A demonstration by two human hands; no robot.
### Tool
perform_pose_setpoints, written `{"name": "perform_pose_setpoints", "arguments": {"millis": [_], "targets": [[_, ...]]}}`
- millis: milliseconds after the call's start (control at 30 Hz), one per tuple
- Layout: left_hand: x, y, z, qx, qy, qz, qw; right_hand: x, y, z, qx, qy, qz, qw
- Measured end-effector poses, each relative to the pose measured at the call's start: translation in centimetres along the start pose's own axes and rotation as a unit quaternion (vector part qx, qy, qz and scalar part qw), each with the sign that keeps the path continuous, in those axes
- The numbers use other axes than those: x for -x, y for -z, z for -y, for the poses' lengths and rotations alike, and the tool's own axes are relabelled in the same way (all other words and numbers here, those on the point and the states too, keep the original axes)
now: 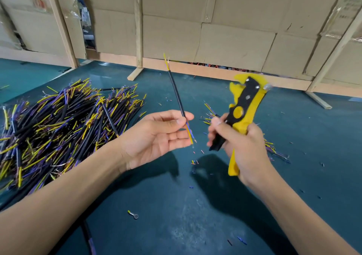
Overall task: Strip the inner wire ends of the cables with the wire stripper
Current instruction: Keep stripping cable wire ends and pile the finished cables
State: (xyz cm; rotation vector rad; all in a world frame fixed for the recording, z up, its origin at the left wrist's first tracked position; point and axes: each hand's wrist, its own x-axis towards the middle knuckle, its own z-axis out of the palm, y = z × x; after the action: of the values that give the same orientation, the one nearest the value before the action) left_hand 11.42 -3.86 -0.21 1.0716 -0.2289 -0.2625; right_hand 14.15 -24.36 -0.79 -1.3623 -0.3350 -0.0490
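My left hand (156, 137) pinches a short black cable (176, 92) between thumb and fingertips, palm up, with the cable standing nearly upright. Yellow and blue inner wires stick out of both its ends; the lower ends (190, 135) hang just past my fingers. My right hand (242, 147) grips the yellow and black wire stripper (242, 107) by its handles, jaws pointing up and away. The stripper's jaws are apart from the cable, to its right.
A big pile of black cables (58, 127) with yellow and blue wire ends lies on the green mat (166, 205) at the left. A smaller bunch (274, 148) lies behind my right hand. Insulation bits and a ring terminal (133, 214) are scattered about. Cardboard walls (215, 29) stand behind.
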Motion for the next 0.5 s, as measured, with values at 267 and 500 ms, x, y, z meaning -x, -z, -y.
{"name": "perform_pose_setpoints", "arguments": {"millis": [267,500], "targets": [[-0.1,-0.1,0.8,-0.011,-0.038,-0.03,0.999,1.7,-1.8,-0.5,0.031,-0.03,0.092,0.995],[-0.1,0.0,0.6,-0.046,-0.021,-0.052,0.997,1.0,-1.3,-0.7,0.008,-0.022,0.026,0.999]]}}
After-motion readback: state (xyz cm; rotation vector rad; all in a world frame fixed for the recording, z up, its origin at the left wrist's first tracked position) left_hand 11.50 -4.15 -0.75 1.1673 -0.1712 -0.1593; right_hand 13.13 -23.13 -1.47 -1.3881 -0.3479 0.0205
